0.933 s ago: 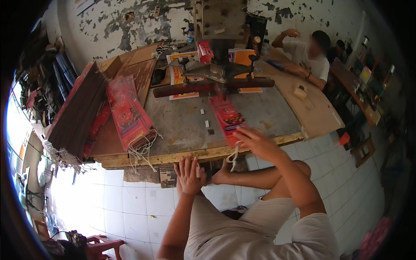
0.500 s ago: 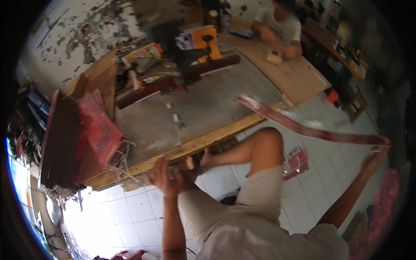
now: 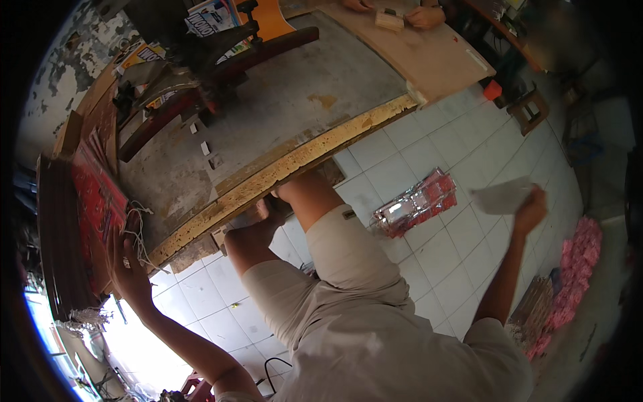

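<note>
My left hand (image 3: 130,271) is at the left end of the worktable with its fingers stretched out, against the near edge of a stack of flat red paper bags (image 3: 100,175). White string handles (image 3: 137,224) hang beside its fingertips. Out to the right over the floor, my right hand (image 3: 531,211) is closed at the edge of a pale, blurred sheet (image 3: 499,196), which looks thin; its exact kind cannot be told. On the tiles between my knee and that hand lies a pile of shiny red-and-clear plastic packets (image 3: 418,201).
A machine with a dark red bar (image 3: 271,50) stands on the grey worktable (image 3: 281,107), whose yellow front edge (image 3: 288,171) runs by my knees. A co-worker's hands (image 3: 425,17) are by a small block (image 3: 390,20). Pink bundles (image 3: 576,258) and a stool (image 3: 529,110) stand right.
My right hand no longer holds the long red strip; a pale sheet shows at it instead. The left hand has moved left from the table's front edge to the red bags. The view has shifted.
</note>
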